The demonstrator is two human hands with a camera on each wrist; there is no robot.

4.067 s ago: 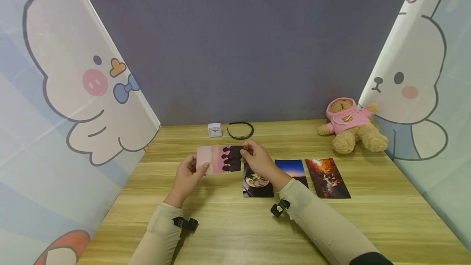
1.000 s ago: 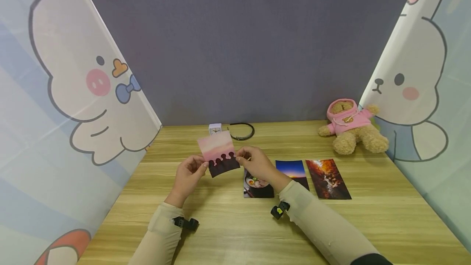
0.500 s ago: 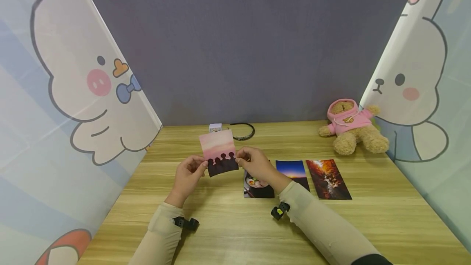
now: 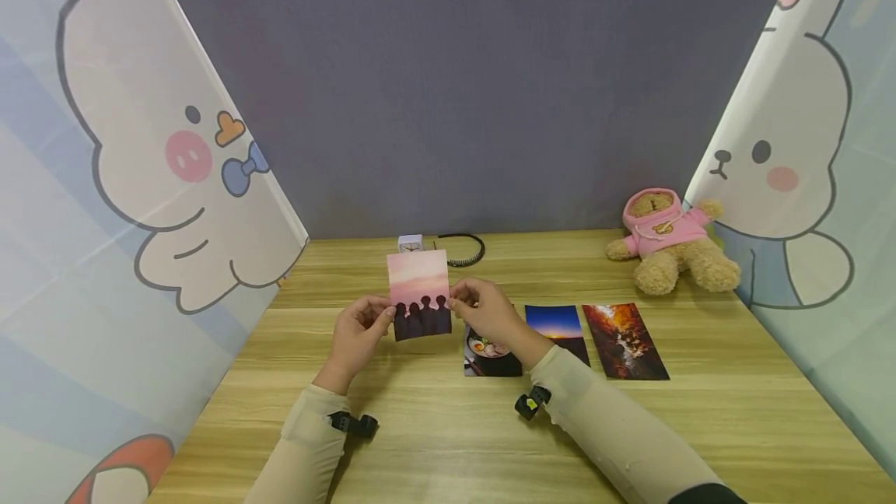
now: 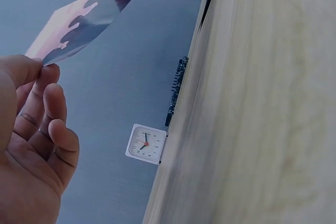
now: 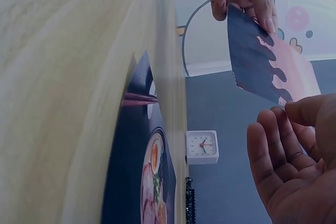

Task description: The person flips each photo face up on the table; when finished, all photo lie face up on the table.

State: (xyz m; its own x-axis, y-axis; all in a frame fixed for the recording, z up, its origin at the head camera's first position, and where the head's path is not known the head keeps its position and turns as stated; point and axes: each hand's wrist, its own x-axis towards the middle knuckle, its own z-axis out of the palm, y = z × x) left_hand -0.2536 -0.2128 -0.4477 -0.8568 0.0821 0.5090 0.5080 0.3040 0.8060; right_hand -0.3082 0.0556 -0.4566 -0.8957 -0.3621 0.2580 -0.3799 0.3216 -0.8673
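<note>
Held up above the table is a photo print of dark silhouetted figures under a pink sky. My left hand pinches its left edge between thumb and fingers. At the opposite edge, my right hand pinches it the same way. Both wrist views show the photo off the table and slightly bowed. Below my right hand lies a ramen photo, partly covered by that hand. To its right are a sunset photo, partly behind my forearm, and an autumn stream photo.
A white alarm clock stands at the back, its lower part hidden by the held photo. Beside it lies a black toothed headband. A teddy bear in a pink hoodie sits at the back right of the wooden table.
The photo was sideways about four seconds ago, figures to the right. It has since been turned upright, and lately it has straightened a little and shifted slightly right. Both hands still pinch it.
</note>
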